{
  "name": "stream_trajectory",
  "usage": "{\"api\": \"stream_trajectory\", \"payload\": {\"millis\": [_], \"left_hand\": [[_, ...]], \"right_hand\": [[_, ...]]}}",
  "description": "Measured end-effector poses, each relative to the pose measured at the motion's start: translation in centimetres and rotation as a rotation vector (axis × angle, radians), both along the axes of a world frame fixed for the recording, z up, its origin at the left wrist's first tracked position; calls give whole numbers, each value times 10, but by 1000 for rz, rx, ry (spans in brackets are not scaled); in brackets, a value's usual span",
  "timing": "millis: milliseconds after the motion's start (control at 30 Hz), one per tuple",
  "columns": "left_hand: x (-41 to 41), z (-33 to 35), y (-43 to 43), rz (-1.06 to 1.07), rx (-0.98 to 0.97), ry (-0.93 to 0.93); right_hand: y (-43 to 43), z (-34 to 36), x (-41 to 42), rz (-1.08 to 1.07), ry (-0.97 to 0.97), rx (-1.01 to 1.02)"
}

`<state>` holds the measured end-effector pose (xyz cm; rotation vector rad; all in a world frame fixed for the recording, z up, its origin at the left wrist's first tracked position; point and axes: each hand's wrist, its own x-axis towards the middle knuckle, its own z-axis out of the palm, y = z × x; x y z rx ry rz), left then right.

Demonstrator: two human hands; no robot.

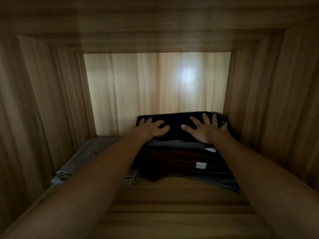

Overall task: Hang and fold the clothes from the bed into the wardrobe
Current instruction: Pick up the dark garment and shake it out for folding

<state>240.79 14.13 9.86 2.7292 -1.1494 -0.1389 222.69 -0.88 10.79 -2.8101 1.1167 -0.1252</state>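
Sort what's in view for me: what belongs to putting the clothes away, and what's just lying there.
In the job: left hand and right hand, both flat on the dark garment; the stack under it; the shelf.

Lying about: grey clothes at the left, untouched; white tag on the stack; light spot on the back panel.

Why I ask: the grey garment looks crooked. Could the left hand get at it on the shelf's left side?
Probably yes. The left hand lies flat on the dark top garment, holding nothing, and the grey garment sits uncovered close by to its left.
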Motion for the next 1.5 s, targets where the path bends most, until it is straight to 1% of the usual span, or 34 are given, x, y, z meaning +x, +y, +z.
{"api": "stream_trajectory", "payload": {"millis": [100, 200, 267, 367, 467, 567, 767, 900, 967, 1033, 1133, 1233, 1300, 1367, 1433, 1500], "left_hand": [[-7, 0, 6, -4, -29, 1], [-23, 7, 20, -7, 1, -20], [-37, 16, 36, -15, 37, -17], [-66, 30, 71, 5, 55, 19], [-99, 41, 112, 32, 42, 34], [-135, 53, 154, 61, 64, 14], [-215, 62, 231, 231, 88, -6], [-274, 47, 294, 358, 105, -32], [-297, 33, 321, 404, 115, -41], [-316, 20, 343, 417, 125, -33], [-340, 0, 370, 415, 117, -16], [-353, -22, 391, 409, 99, -23], [-361, -32, 403, 459, 96, 9], [-368, -44, 414, 507, 99, 51], [-376, -56, 425, 509, 100, 76], [-381, -67, 436, 532, 127, 89]], "right_hand": [[2, -2, -4, -2, -5, 4], [12, 4, -14, 5, 35, 23], [22, 12, -26, 26, 44, 71], [42, 28, -51, 133, 29, 161], [70, 45, -76, 254, 69, 117], [101, 59, -96, 372, 23, 98], [171, 64, -126, 539, 59, 123], [220, 49, -151, 694, 62, 139], [238, 36, -162, 744, 54, 181], [255, 23, -174, 781, 44, 222], [279, 4, -192, 825, 103, 244], [298, -12, -207, 881, 117, 238], [309, -22, -217, 907, 117, 232], [319, -36, -226, 921, 176, 245], [327, -48, -234, 928, 265, 228], [332, -54, -239, 916, 300, 208]]}}
